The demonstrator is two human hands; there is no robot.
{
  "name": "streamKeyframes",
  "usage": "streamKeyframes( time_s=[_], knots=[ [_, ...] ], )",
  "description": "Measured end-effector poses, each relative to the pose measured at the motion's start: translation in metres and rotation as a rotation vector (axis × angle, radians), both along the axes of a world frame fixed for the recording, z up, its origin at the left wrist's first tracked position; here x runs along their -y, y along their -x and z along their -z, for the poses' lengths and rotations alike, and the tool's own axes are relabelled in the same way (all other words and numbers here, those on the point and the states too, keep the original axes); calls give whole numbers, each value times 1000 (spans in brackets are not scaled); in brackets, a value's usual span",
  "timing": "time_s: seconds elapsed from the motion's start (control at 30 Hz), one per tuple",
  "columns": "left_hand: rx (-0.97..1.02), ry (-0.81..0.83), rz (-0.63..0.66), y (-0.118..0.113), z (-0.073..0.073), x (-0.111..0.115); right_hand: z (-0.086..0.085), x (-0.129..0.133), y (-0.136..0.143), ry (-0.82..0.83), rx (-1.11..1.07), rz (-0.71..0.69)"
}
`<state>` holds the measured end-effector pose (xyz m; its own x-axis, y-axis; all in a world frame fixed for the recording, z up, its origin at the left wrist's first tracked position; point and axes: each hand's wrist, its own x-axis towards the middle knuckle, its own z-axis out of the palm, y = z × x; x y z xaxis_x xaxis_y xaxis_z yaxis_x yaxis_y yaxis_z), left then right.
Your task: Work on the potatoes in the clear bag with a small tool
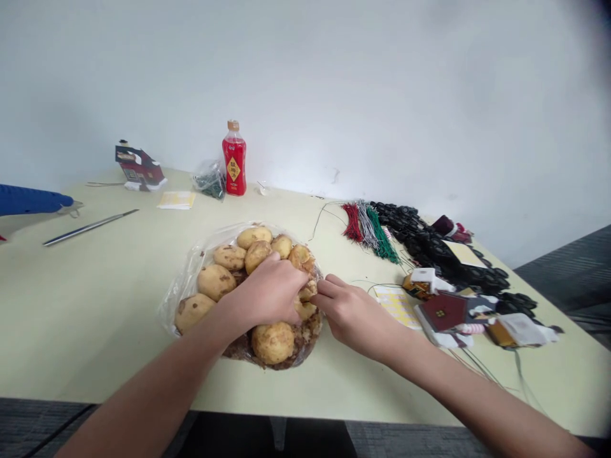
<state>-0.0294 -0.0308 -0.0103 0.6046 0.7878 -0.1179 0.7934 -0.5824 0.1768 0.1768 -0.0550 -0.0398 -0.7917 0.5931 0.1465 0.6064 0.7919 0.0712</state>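
Observation:
A clear plastic bag (172,289) lies spread on the table with several brown-spotted potatoes (217,283) in it. Loose dark brown scraps (305,340) lie among them, mostly at the bag's right side. My left hand (274,289) reaches over the pile, its fingers curled down round a pale potato (305,310) that shows only in part. From the right, my right hand (346,308) meets it with fingers pinched at that potato's edge; what is between the fingertips is hidden. One round potato (273,343) sits just below my left hand.
Behind the bag stand a red drink bottle (234,159) and a small model house (140,166). A blue glue gun (35,200) and a slim metal tool (90,227) are at left. Coloured wire bundles (367,226), black round pieces (420,242) and model houses (453,312) crowd the right.

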Motion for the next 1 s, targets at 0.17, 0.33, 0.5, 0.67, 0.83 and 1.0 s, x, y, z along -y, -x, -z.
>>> streamKeyframes(
  time_s=[0.17, 0.33, 0.5, 0.67, 0.83, 1.0],
  knots=[
    [-18, 1, -1, 0, -1, 1, -1, -2, 4, 9, -67, 4],
    [-31, 1, 7, -2, -1, 2, 4, 1, 0, 29, -26, 7],
    [-26, -6, 8, -3, -1, 2, -3, 7, 1, 158, -98, 143],
    [-42, -8, 21, -2, 2, 2, -6, 11, 13, 115, -6, 216],
    [-54, 4, -7, -3, 2, 4, -8, 18, 23, 271, -164, 387],
    [-44, 14, -37, -5, 1, 6, -11, 22, 30, 294, -177, 519]
  ],
)
